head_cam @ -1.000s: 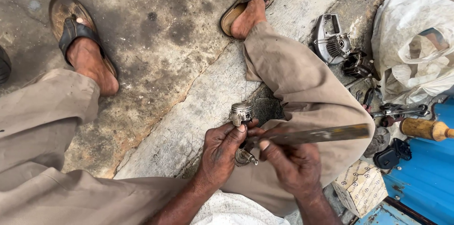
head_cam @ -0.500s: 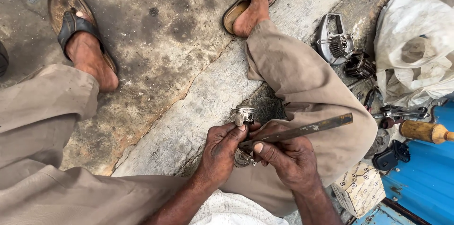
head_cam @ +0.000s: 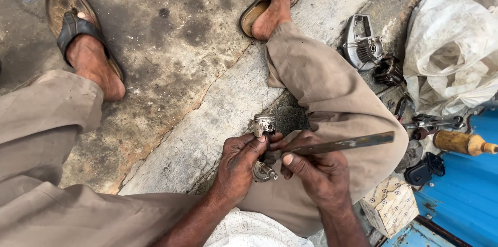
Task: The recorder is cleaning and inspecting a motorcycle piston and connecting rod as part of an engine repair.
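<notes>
My left hand (head_cam: 239, 168) grips a small engine part: a silver piston (head_cam: 264, 124) sticks up above my fingers and a shaft end (head_cam: 264, 172) pokes out below them. My right hand (head_cam: 316, 170) holds a long flat dark metal file (head_cam: 345, 144), which points right across my knee. Its near end meets the part just under the piston. Both hands are greasy and sit close together above my right thigh.
I squat on cracked concrete (head_cam: 171, 70), sandalled feet (head_cam: 85, 44) apart. To the right lie a grey engine casing (head_cam: 362, 44), a dirty white sack (head_cam: 454, 50), pliers (head_cam: 433, 122), a wooden-handled tool (head_cam: 461, 143), a small cardboard box (head_cam: 389, 205) and a blue surface (head_cam: 461, 200).
The piston has stayed in my left hand while the file in my right hand shifted slightly against it. The view moved a little.
</notes>
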